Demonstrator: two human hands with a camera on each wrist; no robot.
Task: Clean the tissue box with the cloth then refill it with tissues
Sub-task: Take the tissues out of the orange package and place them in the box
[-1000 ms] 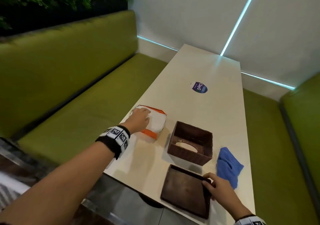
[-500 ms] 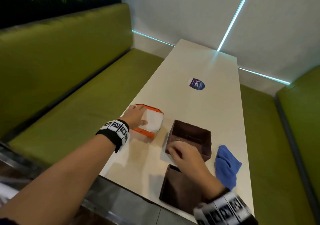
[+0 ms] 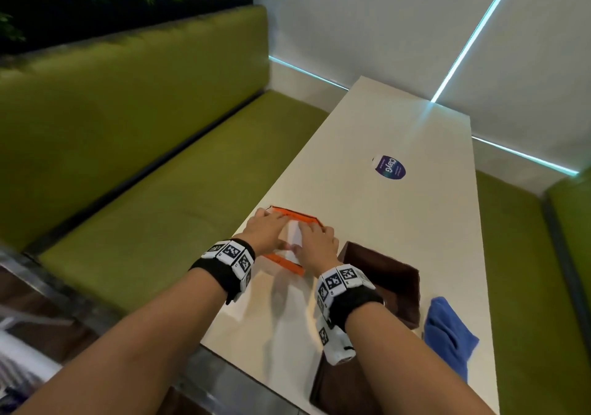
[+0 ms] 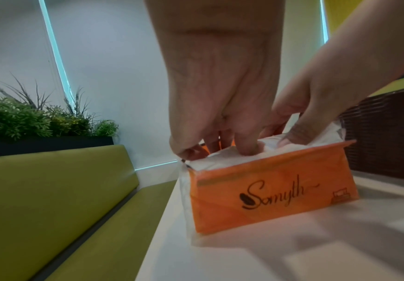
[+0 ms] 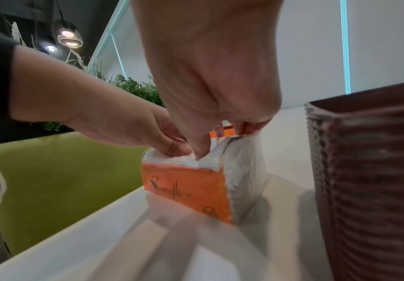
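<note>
White table (image 3: 399,223), both hands pinching tissue pack (image 4: 275,192)

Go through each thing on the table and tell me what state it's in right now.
Tissue pack: open on top, on the table, tissues still inside.
Tissue box: open, lid off.
Lid: flat on the table, near edge.
Blue cloth: crumpled, untouched.
Left hand: fingers dug into the tissues.
Right hand: gripping the tissues.

Your tissue pack (image 4: 273,192) glossy orange plastic film, tissues (image 4: 232,158) soft white paper, box (image 5: 369,180) ribbed brown weave, cloth (image 3: 447,334) blue, fleecy, table (image 3: 399,223) smooth, matt.
</note>
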